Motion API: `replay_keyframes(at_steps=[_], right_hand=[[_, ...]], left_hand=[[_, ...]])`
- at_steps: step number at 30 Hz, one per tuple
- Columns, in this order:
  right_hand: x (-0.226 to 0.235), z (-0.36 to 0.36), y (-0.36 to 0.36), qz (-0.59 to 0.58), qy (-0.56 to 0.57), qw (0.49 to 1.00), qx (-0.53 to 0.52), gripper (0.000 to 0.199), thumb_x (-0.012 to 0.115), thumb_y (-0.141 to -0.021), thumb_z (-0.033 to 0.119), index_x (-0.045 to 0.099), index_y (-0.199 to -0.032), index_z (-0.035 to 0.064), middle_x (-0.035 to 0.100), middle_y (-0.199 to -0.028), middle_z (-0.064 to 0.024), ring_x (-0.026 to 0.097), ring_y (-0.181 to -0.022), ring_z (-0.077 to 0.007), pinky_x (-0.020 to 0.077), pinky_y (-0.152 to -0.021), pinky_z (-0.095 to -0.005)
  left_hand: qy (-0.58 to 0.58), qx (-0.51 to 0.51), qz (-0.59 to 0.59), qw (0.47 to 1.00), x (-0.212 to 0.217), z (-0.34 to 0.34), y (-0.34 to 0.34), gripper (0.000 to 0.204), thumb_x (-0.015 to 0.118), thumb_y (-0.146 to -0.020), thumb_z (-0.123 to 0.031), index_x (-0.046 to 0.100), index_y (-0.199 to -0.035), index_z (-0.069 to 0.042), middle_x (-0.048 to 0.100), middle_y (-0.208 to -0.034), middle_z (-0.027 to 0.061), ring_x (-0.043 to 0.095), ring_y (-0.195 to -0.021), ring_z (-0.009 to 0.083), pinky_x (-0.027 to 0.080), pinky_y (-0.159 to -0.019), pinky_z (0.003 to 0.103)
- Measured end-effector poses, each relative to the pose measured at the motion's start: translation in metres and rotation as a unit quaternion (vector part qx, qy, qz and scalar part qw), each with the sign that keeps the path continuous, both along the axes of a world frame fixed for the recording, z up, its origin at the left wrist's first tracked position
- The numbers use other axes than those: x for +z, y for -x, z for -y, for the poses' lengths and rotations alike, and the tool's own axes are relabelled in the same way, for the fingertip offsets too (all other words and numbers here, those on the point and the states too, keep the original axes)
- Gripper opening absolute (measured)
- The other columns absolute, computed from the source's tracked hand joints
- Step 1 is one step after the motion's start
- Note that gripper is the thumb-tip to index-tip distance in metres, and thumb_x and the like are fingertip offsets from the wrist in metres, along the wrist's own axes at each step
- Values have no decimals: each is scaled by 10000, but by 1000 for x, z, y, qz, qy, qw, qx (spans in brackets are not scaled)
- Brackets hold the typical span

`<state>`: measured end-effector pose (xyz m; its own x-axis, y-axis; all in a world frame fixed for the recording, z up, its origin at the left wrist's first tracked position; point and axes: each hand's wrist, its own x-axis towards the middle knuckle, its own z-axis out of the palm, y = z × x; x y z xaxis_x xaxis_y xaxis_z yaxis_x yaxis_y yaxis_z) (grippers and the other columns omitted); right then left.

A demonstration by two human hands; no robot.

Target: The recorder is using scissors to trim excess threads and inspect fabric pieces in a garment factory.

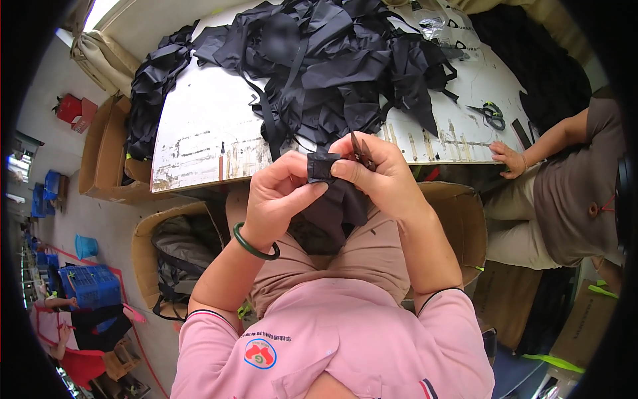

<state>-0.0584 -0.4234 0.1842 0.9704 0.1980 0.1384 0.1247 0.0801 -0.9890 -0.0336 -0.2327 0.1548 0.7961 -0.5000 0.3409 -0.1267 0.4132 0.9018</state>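
Head view, black fabric (321, 169) pinched between left grip (278, 189), right grip (387, 175), snips (362, 151) in latter

Textile workshop: black fabric heap (345, 70), stained worktable (203, 120), cardboard box (98, 153); far blue bins (51, 185), perhaps.

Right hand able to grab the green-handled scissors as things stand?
Probably not: the right hand holds dark snips and pinches a black fabric piece. If freed, the white table toward the green-handled scissors looks mostly open, though another person's hand rests nearby.
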Motion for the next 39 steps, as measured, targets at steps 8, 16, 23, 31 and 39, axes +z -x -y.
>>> replay_keyframes(at_steps=[8, 16, 23, 31, 39], right_hand=[[-19, -11, 20, -143, -170, 975, -30, 180, 653, -888, 136, 631, -1026, 23, 579, -796, 43, 473, -646, -9, 370, -555, -172], [-50, -12, 16, -253, -291, 920, 66, 165, 688, -861, 160, 652, -968, 40, 501, -656, 69, 355, -495, -2, 245, -440, -172], [-32, -1, 7, -278, -197, 932, 127, 191, 705, -846, 150, 627, -962, 21, 502, -696, 40, 404, -539, -34, 314, -467, -201], [-18, -21, 37, -19, 54, 976, -209, 328, 776, -796, 229, 525, -804, 18, 518, -707, -11, 439, -621, -72, 403, -548, -222], [-48, -29, 37, -58, 28, 992, -109, 367, 784, -780, 261, 501, -773, 28, 466, -681, -20, 402, -605, -94, 381, -545, -248]], left_hand=[[109, 2, -91, 990, -22, 7, 7, 108, 640, -806, 53, 632, -885, -20, 552, -1182, 105, 547, -1051, 167, 387, -958, 313], [89, -73, -92, 989, -25, 1, 6, 128, 650, -778, 82, 622, -875, 4, 616, -1130, 193, 583, -1110, 256, 430, -973, 365], [-16, -7, 61, 998, -31, -8, 4, 159, 657, -741, 123, 597, -838, 12, 627, -1006, 130, 594, -919, 169, 460, -822, 279], [-66, 203, 251, 944, -45, 11, 7, 201, 685, -704, 112, 597, -840, -6, 643, -916, 131, 600, -789, 198, 474, -719, 291], [-40, 257, 217, 941, -55, 11, 11, 208, 741, -716, 66, 582, -829, -5, 646, -943, 133, 603, -839, 209, 475, -755, 307]])
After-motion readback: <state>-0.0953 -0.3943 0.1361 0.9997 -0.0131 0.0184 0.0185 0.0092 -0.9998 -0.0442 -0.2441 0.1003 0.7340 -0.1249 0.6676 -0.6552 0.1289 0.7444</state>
